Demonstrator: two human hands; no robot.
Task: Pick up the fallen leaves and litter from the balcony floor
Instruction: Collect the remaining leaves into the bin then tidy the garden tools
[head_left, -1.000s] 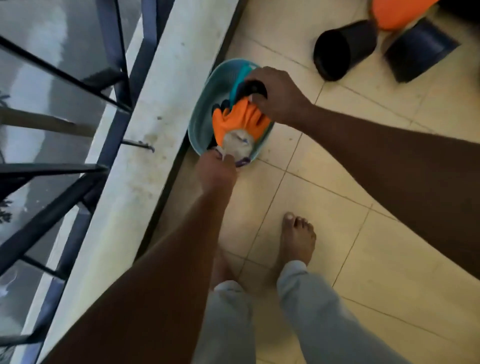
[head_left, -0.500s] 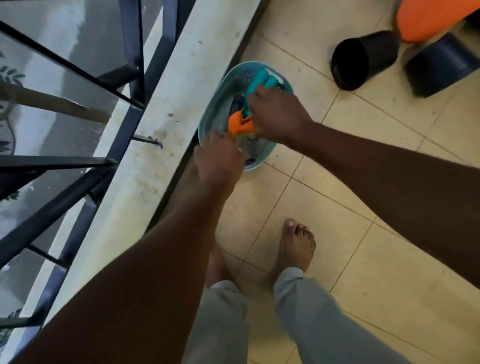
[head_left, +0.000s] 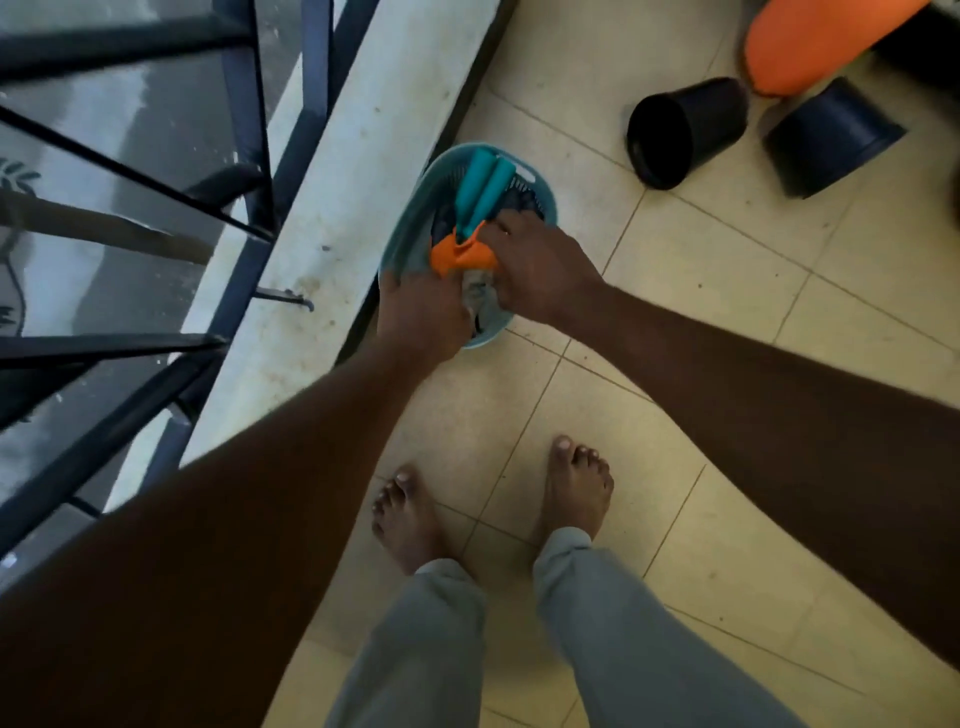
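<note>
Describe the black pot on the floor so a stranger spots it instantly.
Start at the white ledge and find the teal basket beside it. To the basket's right, the black pot lies on its side next to a dark blue pot; only the black one shows its round open mouth.

Head-height view, steeply downward, close.

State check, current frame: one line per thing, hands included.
Teal plastic basket: upright on the floor tiles, filled.
Orange glove: in the basket, gripped by right hand.
Teal-handled tool: lying in the basket.
Round black plastic pot: lying on its side.
Dark blue pot: tipped over.
Left hand: in the basket, fingers hidden.
</note>
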